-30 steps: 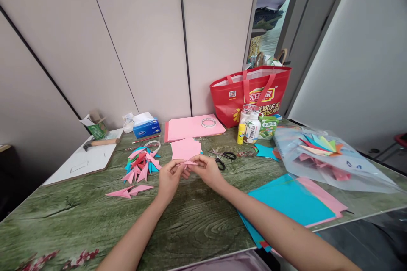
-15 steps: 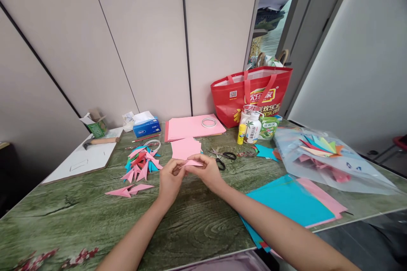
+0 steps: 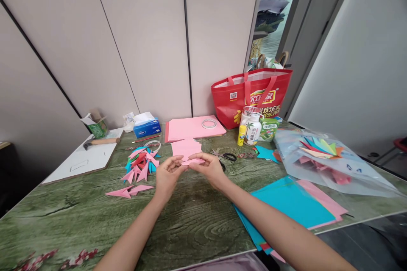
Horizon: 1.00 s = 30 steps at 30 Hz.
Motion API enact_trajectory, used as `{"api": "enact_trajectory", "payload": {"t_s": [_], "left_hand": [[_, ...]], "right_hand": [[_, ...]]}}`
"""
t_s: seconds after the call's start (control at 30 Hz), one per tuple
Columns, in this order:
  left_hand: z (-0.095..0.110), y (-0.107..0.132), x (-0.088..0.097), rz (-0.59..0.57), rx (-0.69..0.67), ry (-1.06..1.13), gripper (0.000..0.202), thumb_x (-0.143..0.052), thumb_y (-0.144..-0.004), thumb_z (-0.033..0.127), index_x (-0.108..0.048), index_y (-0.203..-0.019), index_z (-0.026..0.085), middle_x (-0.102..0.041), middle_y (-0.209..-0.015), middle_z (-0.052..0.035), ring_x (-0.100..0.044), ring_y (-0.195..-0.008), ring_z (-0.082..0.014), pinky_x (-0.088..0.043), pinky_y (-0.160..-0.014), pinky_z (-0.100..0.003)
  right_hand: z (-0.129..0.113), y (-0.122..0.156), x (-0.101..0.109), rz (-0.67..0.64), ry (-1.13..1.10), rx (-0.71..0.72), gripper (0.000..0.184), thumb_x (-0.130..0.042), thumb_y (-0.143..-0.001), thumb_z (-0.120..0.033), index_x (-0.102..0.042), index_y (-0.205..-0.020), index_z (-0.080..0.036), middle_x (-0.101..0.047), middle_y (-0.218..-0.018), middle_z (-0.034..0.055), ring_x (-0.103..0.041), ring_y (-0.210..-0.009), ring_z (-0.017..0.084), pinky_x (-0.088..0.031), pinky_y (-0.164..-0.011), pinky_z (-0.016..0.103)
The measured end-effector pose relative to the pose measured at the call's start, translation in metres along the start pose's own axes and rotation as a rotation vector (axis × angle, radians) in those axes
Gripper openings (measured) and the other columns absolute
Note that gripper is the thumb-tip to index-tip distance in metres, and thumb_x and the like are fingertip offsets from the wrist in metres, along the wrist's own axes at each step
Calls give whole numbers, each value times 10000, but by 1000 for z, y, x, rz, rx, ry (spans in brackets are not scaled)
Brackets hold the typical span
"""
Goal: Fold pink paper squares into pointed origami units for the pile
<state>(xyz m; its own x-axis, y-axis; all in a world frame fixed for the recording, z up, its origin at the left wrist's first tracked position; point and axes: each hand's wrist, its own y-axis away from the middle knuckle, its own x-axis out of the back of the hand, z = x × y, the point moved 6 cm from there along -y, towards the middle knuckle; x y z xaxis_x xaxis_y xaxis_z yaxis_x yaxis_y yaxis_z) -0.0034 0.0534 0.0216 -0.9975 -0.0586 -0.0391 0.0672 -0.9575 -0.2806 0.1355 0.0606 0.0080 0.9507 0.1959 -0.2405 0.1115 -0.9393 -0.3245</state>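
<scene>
My left hand (image 3: 167, 175) and my right hand (image 3: 208, 169) meet over the middle of the green table (image 3: 79, 211), both pinching a small folded pink paper piece (image 3: 192, 161) between their fingertips. Just behind the hands lies a small stack of pink square sheets (image 3: 186, 148). To the left sits a heap of folded pink, red and blue paper points (image 3: 140, 165), with two more pink folded pieces (image 3: 129, 191) lying nearer to me.
Scissors (image 3: 227, 156), a large pink sheet stack with a tape roll (image 3: 209, 123), a tissue box (image 3: 146, 127), bottles and a glue stick (image 3: 251, 129), a red shopping bag (image 3: 251, 93), a plastic bag of folded papers (image 3: 321, 156), blue and pink sheets (image 3: 292, 203), and a white board with a hammer (image 3: 100, 141).
Both hands have lifted slightly and shifted away from me, turning the pink piece between the fingers; it now looks broader and flatter than a second ago.
</scene>
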Motion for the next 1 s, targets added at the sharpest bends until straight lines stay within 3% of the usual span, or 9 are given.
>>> {"api": "enact_trajectory", "payload": {"t_s": [0.23,0.37,0.57,1.0], "left_hand": [[9,2,-1,-19,-45,-22,227,-691,-565,193,-639,-780,144,-651,-643,-7,-618,-588,-138,-513,-627,-269],[11,4,-3,-63,-44,-61,293,-685,-580,194,-638,-865,146,-667,-636,-12,-623,-595,-150,-514,-635,-284],[16,7,-8,-114,-74,-48,303,-677,-589,212,-639,-884,150,-661,-655,-9,-622,-592,-142,-525,-629,-285],[18,6,-7,-104,-92,5,321,-673,-595,176,-636,-912,144,-641,-658,4,-605,-591,-125,-513,-624,-266]], "right_hand": [[4,-3,1,-62,-108,-70,228,-705,-581,-273,-656,-785,-184,-661,-723,0,-614,-630,136,-497,-663,279],[-1,-4,1,-112,19,-19,204,-713,-573,-255,-670,-756,-177,-665,-734,10,-614,-655,139,-498,-653,264],[1,-4,2,-85,4,-47,207,-704,-583,-300,-670,-741,-172,-668,-643,7,-625,-601,154,-516,-624,285],[4,-3,1,-54,-63,-87,216,-713,-566,-292,-674,-734,-162,-675,-663,13,-621,-585,150,-519,-594,279]]}}
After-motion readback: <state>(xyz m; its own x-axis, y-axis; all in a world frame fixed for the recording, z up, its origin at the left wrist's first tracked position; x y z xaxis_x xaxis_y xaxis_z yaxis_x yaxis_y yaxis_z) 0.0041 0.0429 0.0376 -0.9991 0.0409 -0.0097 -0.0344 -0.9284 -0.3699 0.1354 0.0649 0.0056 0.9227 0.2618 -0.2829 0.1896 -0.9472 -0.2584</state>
